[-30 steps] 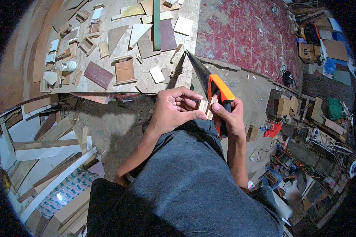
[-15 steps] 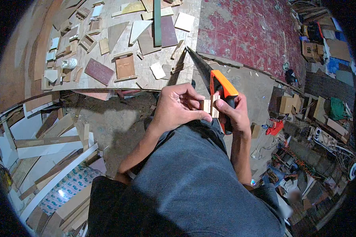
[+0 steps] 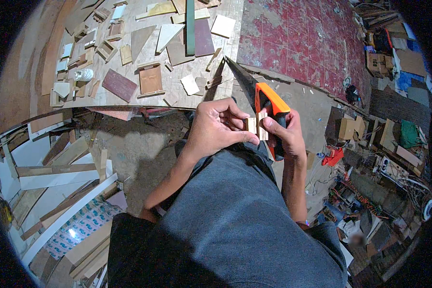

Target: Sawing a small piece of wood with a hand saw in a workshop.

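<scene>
Filling the lower middle of the frame, the dark shirt (image 3: pixel 216 211) lies nearest, with the hands just above it. The left hand (image 3: pixel 218 126) pinches the left block (image 3: pixel 250 125) between thumb and forefinger, parted only by its width. The right hand (image 3: pixel 289 135) has its thumb pressed on the right block (image 3: pixel 262 126) and the saw (image 3: pixel 273 98) lodged against its palm; its other fingers are partly hidden. Both blocks sit at mid-frame between the hands, side by side, each just inward of its own thumb. The right block's long axis runs up and down the frame; whether the two touch, I cannot tell. The blade slants toward the upper left, its tip overlapping the table's corner in view.

Against the frame from a second ago, the right block stands straighter and the saw's orange handle sits slightly higher and further right.

Farther off, the table (image 3: pixel 177 73) at upper left bears a shallow box (image 3: pixel 150 80) and a green strip (image 3: pixel 190 33). Red flooring (image 3: pixel 293 43) spreads across the upper right.
</scene>
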Motion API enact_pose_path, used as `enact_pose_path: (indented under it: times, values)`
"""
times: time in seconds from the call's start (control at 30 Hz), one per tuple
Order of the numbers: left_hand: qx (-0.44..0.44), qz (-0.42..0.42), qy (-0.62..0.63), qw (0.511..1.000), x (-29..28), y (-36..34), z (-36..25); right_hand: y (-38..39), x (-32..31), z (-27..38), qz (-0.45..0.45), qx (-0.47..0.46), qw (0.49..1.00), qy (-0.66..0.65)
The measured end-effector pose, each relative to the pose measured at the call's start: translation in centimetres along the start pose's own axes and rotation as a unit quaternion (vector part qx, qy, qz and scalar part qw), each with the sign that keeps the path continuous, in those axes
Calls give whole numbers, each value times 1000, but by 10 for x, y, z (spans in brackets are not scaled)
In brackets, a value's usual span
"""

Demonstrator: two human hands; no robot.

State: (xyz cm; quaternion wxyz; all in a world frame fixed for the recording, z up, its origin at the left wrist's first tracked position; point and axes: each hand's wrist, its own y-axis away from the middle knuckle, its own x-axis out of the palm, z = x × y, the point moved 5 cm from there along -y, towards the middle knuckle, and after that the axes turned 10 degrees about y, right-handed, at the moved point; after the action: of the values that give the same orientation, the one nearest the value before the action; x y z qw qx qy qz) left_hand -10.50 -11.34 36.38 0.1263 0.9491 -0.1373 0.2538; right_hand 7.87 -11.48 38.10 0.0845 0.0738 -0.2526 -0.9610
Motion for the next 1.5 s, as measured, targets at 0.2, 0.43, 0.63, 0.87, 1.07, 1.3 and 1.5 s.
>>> enact_pose_path:
  times: [0.2, 0.43, 0.63, 0.87, 1.07, 1.3, 1.5]
  values:
    - [32, -3, -55, 998, 4, -1, 6, 1, -4, 2, 10, -12, 1000, -27]
    - [-12, -12, -4, 1000, 15, -7, 18, 7, -17, -2, -29, -23, 999, -33]
    - [-70, -79, -63, 992, -45, -2, 71, 20, -56, -28, -120, -16, 989, -84]
    - [-133, -207, -223, 943, -152, -21, 168, 20, -78, -36, -136, -33, 986, -87]
    - [-151, -157, -539, 813, -132, -78, 230, -48, -83, -110, -130, 22, 989, 71]
    - [-72, -164, -599, 780, -149, -82, 268, -175, -24, -254, -206, 19, 978, 11]
    - [-28, -187, -617, 764, -142, -84, 257, -196, 28, -288, -181, 117, 974, -71]
